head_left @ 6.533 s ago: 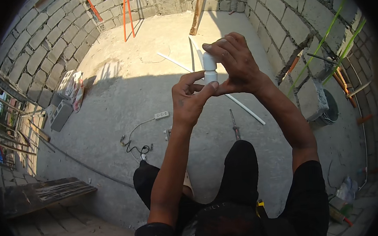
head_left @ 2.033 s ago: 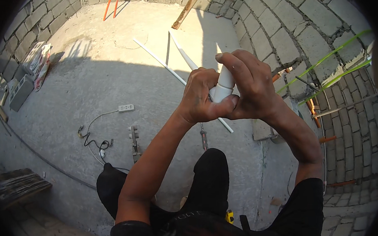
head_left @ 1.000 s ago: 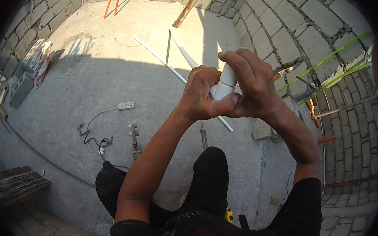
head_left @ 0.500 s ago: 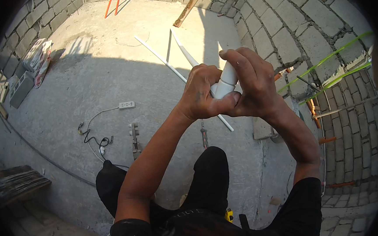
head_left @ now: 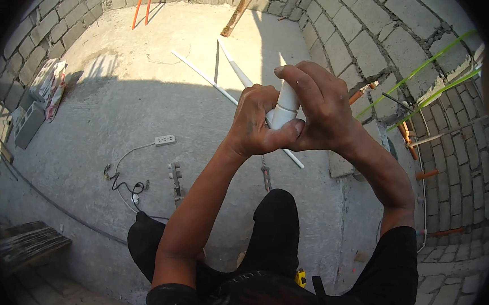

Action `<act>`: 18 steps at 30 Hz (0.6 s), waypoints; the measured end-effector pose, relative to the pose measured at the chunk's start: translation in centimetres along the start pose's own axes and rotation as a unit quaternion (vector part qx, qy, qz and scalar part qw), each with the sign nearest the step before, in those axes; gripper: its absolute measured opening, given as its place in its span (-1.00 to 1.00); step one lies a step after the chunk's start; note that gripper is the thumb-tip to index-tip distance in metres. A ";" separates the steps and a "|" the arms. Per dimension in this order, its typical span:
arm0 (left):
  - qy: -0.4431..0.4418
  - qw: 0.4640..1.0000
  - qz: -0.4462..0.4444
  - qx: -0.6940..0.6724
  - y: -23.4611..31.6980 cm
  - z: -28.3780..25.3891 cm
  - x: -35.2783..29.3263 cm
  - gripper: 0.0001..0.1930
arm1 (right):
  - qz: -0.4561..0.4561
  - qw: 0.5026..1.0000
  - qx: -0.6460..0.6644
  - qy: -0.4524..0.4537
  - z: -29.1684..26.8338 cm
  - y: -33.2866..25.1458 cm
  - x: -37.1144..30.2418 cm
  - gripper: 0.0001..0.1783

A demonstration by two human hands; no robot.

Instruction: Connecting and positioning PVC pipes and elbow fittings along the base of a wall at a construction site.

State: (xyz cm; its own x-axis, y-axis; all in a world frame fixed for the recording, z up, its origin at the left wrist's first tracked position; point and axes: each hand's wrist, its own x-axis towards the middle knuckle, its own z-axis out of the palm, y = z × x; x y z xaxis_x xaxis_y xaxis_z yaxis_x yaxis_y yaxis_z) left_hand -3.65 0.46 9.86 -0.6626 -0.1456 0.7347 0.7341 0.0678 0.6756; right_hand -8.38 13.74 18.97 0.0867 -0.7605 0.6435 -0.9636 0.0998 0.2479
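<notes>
Both hands are raised in front of the person, well above the concrete floor, and close together around a white plastic fitting. The left hand has its fingers curled at the fitting's left side, its thumb reaching across the lower part. The right hand grips from the other side, index finger bent over the top and thumb low, near the left thumb. The fitting tilts slightly, its upper end leaning right, and a seam rings its middle — much of it is hidden by the fingers.

Beyond the hands, a white pipe lies slantwise on the floor, passing behind the left hand in view. A white power strip sits to the left, its cord running down to a dark tangle of cable. Near the knees lies a thin rod-like tool. Hollow concrete blocks stand farther left — a crumpled sack beside them.
</notes>
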 end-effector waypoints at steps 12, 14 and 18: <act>0.025 0.992 -0.062 -0.103 -0.1 -4.9 -1.3 -0.59 | 0.036 0.998 -0.005 -0.054 3.7 -2.0 3.3 -0.17; 0.055 0.993 -0.055 -0.087 0.5 -4.4 -1.2 -0.58 | 0.035 0.996 0.009 -0.086 2.3 -2.4 4.0 -0.06; 0.026 0.997 -0.013 -0.078 -1.4 -8.5 -1.0 -0.51 | 0.039 0.987 0.114 -0.103 2.5 -1.7 4.2 0.21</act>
State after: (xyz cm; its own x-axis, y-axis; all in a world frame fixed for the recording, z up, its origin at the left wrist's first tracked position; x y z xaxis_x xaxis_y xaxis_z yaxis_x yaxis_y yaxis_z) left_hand -2.76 -7.89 7.59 -0.6764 -0.1969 0.7097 0.7333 -0.0907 0.6738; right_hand -7.03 8.71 19.45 -0.0197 -0.8728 0.4877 -0.9993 0.0329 0.0185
